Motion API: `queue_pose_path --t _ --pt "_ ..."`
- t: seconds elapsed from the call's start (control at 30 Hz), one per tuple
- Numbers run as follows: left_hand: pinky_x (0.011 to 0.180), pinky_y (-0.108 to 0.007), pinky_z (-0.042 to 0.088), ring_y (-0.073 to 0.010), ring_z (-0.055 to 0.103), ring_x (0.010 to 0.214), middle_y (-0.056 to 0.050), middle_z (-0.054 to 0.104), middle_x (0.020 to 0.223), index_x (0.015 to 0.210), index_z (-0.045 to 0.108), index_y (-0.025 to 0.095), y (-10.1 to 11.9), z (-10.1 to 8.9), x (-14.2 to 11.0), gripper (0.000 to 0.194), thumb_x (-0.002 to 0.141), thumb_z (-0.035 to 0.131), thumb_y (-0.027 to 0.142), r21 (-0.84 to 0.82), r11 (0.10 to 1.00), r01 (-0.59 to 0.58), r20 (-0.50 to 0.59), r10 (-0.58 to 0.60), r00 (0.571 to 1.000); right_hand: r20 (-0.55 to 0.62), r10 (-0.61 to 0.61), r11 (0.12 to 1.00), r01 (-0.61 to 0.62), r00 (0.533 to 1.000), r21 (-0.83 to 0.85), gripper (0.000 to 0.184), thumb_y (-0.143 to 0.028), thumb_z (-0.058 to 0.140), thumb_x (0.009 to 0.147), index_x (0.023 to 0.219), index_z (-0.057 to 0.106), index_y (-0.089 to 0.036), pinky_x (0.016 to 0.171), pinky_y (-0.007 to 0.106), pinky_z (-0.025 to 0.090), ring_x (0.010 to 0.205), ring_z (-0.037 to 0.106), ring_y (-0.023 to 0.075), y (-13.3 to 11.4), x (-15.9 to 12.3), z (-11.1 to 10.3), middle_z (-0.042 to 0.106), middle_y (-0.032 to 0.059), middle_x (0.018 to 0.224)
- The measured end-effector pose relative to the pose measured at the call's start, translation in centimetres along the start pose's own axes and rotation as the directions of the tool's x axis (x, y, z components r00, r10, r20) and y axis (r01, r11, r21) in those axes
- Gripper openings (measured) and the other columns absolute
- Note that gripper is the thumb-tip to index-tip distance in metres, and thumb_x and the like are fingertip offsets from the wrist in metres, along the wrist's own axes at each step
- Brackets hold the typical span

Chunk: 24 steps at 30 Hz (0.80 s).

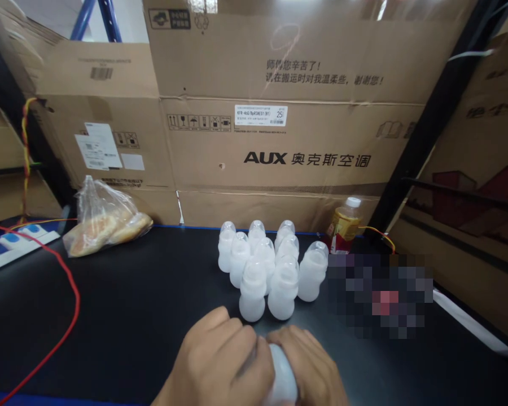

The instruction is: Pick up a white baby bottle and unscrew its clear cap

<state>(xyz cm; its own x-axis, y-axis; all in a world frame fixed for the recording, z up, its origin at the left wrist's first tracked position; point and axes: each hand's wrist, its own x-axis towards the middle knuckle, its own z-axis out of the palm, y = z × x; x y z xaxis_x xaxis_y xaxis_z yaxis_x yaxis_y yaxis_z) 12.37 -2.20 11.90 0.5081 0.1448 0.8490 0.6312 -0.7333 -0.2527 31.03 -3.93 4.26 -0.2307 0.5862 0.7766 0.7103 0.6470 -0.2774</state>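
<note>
At the bottom centre, my left hand [220,361] and my right hand [309,366] are both closed around a translucent white baby bottle [283,376]. Only a rounded, pale part of it shows between the fingers; the rest is hidden by the hands. Just beyond them, several baby bottles [253,293] of frosted white with clear dome caps stand upright in a close group on the black table [144,316]. The front right one [283,293] is nearest to my right hand.
Behind stand large cardboard sheets [322,132]. A clear bag of bread [105,223] lies at the back left, near a red wire [74,293]. A drink bottle [342,225] stands at the back right, beside a blurred-out patch [381,293].
</note>
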Motion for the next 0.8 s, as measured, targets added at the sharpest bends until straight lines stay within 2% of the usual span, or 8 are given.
queue_pose_path --t 0.07,0.13,0.23,0.3,0.37,0.5,0.63,0.8 --pt "0.054 -0.035 0.037 -0.0140 0.054 0.044 0.004 0.058 0.053 0.074 0.062 0.023 0.2 0.9 -0.9 0.051 0.117 0.039 0.038 0.033 0.990 0.139 0.007 -0.140 0.990 -0.013 -0.031 0.990 0.029 0.999 -0.140 0.021 -0.021 0.041 0.107 0.110 0.061 -0.025 0.069 0.036 0.039 0.070 0.066 0.0223 0.4 0.0 0.0 0.073 0.0011 0.083" --pt "0.052 -0.033 0.039 -0.0130 0.056 0.041 0.006 0.057 0.052 0.071 0.055 0.025 0.8 1.8 -1.7 0.051 0.117 0.040 0.040 0.065 0.961 0.269 0.053 -0.272 0.961 -0.017 -0.032 0.971 0.027 0.999 -0.236 0.025 -0.007 0.049 0.094 0.105 0.061 -0.026 0.069 0.038 0.033 0.068 0.061 0.0235 0.7 0.0 -0.1 0.073 0.0005 0.080" --pt "0.045 -0.033 0.036 -0.0136 0.055 0.036 0.007 0.054 0.047 0.066 0.048 0.026 1.4 2.2 -2.2 0.054 0.116 0.043 0.045 0.107 0.932 0.345 0.141 -0.358 0.923 -0.017 -0.021 0.963 0.016 1.000 -0.268 0.029 -0.002 0.056 0.078 0.091 0.059 -0.028 0.068 0.039 0.029 0.066 0.056 0.0245 1.2 0.0 -0.3 0.073 0.0004 0.077" --pt "0.042 -0.032 0.038 -0.0152 0.058 0.036 0.006 0.054 0.048 0.065 0.049 0.027 1.3 1.8 -2.0 0.060 0.115 0.040 0.060 0.074 0.931 0.356 0.189 -0.364 0.912 -0.024 -0.026 0.964 0.018 0.999 -0.264 0.029 -0.005 0.060 0.072 0.089 0.058 -0.028 0.068 0.039 0.030 0.067 0.055 0.0242 1.5 -0.1 -0.4 0.074 -0.0002 0.079" --pt "0.046 -0.028 0.050 -0.0161 0.070 0.049 0.001 0.070 0.065 0.079 0.063 0.024 0.9 1.1 -1.6 0.060 0.114 0.039 0.067 -0.048 0.945 0.323 0.235 -0.304 0.923 -0.033 -0.023 0.967 0.013 0.999 -0.256 0.031 -0.007 0.061 0.070 0.093 0.061 -0.028 0.068 0.038 0.031 0.068 0.056 0.0238 1.7 -0.1 -0.6 0.073 -0.0013 0.079" --pt "0.080 -0.024 0.068 -0.0172 0.086 0.092 -0.006 0.085 0.117 0.124 0.070 0.028 0.1 0.2 -1.8 0.030 0.118 0.048 0.046 -0.281 0.941 0.188 0.260 -0.114 0.959 -0.031 -0.007 0.975 0.000 0.999 -0.224 0.032 -0.007 0.061 0.075 0.098 0.063 -0.028 0.067 0.037 0.032 0.068 0.057 0.0228 2.0 0.1 -0.7 0.069 -0.0028 0.077" --pt "0.068 -0.020 0.066 -0.0150 0.084 0.077 -0.002 0.085 0.104 0.126 0.069 0.030 0.2 1.0 -3.6 0.042 0.115 0.045 0.062 -0.318 0.866 0.387 0.329 -0.281 0.901 -0.020 -0.027 0.968 0.021 0.999 -0.251 0.031 -0.004 0.060 0.076 0.096 0.063 -0.028 0.068 0.037 0.031 0.069 0.056 0.0236 1.8 0.2 -0.8 0.068 -0.0020 0.076" --pt "0.051 -0.026 0.054 -0.0177 0.075 0.056 0.002 0.078 0.075 0.088 0.068 0.028 0.3 2.5 -6.0 0.053 0.117 0.037 0.061 -0.209 0.792 0.573 0.447 -0.444 0.777 -0.030 -0.034 0.971 0.026 0.999 -0.236 0.026 -0.008 0.061 0.088 0.108 0.065 -0.024 0.068 0.036 0.032 0.070 0.056 0.0232 2.3 -0.2 -1.0 0.070 -0.0004 0.081"
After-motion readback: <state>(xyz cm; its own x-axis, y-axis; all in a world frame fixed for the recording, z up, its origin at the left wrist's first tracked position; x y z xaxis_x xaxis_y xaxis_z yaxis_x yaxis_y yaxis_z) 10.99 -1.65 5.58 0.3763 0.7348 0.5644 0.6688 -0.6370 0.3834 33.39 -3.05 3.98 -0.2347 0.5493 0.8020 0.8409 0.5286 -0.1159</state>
